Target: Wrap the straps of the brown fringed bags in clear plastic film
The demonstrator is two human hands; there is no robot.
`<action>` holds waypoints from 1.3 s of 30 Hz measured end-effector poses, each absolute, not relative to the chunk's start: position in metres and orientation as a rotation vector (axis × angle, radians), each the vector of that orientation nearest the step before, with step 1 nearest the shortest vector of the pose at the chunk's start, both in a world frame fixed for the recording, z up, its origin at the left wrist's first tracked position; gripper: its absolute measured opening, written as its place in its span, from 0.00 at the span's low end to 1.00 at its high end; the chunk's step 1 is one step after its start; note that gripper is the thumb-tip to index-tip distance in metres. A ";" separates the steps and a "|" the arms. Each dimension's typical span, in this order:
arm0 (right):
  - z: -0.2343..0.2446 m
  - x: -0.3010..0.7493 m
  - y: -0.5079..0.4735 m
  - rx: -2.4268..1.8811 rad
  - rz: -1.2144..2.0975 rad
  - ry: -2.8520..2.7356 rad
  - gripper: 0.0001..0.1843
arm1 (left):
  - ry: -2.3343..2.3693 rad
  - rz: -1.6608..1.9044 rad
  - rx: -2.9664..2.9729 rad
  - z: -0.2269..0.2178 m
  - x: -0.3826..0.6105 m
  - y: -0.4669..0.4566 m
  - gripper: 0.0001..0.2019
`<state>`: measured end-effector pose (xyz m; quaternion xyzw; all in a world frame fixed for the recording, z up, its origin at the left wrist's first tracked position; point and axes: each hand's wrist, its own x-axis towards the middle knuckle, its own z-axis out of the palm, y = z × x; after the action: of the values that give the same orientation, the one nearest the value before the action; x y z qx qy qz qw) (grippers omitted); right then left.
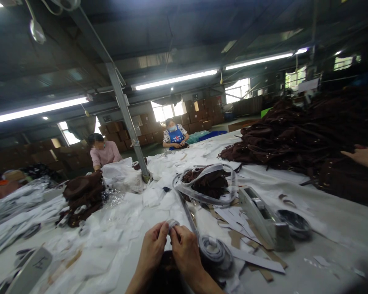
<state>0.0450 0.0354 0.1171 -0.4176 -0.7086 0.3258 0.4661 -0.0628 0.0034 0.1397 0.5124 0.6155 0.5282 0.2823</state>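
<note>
My left hand (153, 244) and my right hand (184, 247) meet at the lower middle, fingers pinched together. Between their fingertips they grip a small pale grey strip (172, 223), slightly blurred. Under my wrists lies a dark brown item (166, 274), mostly hidden by my hands. Just right of my right hand sits a coiled roll of grey-white strip (214, 250). Beyond it, a loose band of the same pale strip (206, 197) loops around a bunch of dark brown material (210, 181).
A tape dispenser (262, 220) and a dark tape roll (293, 223) stand at right, near card strips (257, 261). Brown bags (276, 134) are heaped behind. A co-worker's hand (363, 157) reaches in. White sheets (88, 249) cover the left. A post (127, 118) rises ahead.
</note>
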 end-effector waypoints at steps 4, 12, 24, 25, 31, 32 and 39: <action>0.116 0.044 0.035 -1.018 0.782 -1.696 0.17 | 1.546 1.440 1.107 0.136 -0.051 0.005 0.27; 0.130 0.060 0.024 -0.919 0.794 -1.710 0.14 | 1.332 1.416 1.209 0.134 -0.051 -0.011 0.28; 0.144 0.081 0.019 -0.696 0.939 -1.770 0.12 | 1.509 1.509 1.582 0.143 -0.047 -0.032 0.20; 0.144 0.082 0.019 -0.664 0.961 -1.735 0.11 | 1.527 1.516 1.621 0.143 -0.046 -0.033 0.19; 0.138 0.082 0.016 -0.624 1.141 -1.582 0.10 | 1.624 1.518 1.733 0.136 -0.041 -0.034 0.16; 0.136 0.081 0.016 -0.646 1.188 -1.550 0.11 | 1.631 1.518 1.734 0.136 -0.041 -0.035 0.16; 0.127 0.077 0.010 -0.618 1.547 -1.349 0.27 | 1.689 1.428 1.710 0.141 -0.042 -0.034 0.16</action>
<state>0.0774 0.0099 0.1272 -0.2531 -0.5525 0.6338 0.4785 -0.0417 -0.0339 0.1413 0.6026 0.5950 0.5032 0.1720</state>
